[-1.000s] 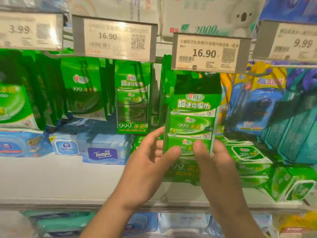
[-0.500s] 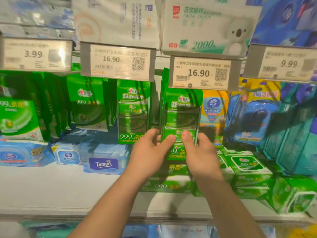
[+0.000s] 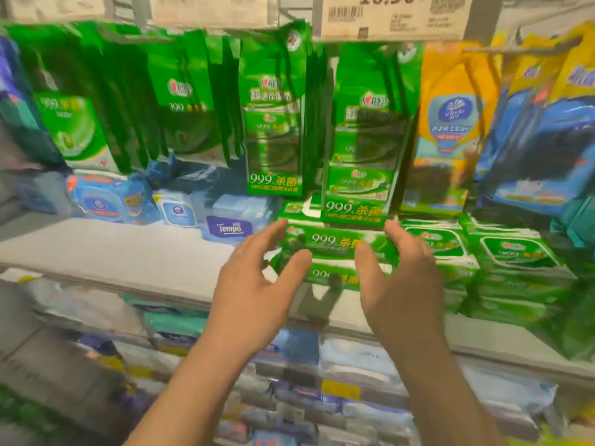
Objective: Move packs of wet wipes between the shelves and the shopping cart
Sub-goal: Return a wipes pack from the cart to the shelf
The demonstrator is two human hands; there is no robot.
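At 12 o'clock of both hands: hanging green wipes pack [image 3: 363, 136] w/ stacked packs inside; left hand [image 3: 254, 288] & right hand [image 3: 396, 284] spread, empty, above shelf [image 3: 106, 249].

Bright overhead light, heavy motion blur, warped edges.

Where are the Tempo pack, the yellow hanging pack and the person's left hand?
Tempo pack [image 3: 229, 228]: head view, on its purple front label.
Yellow hanging pack [image 3: 454, 123]: head view, on its blue emblem.
Left hand [image 3: 254, 294]: head view, on the back of the hand.
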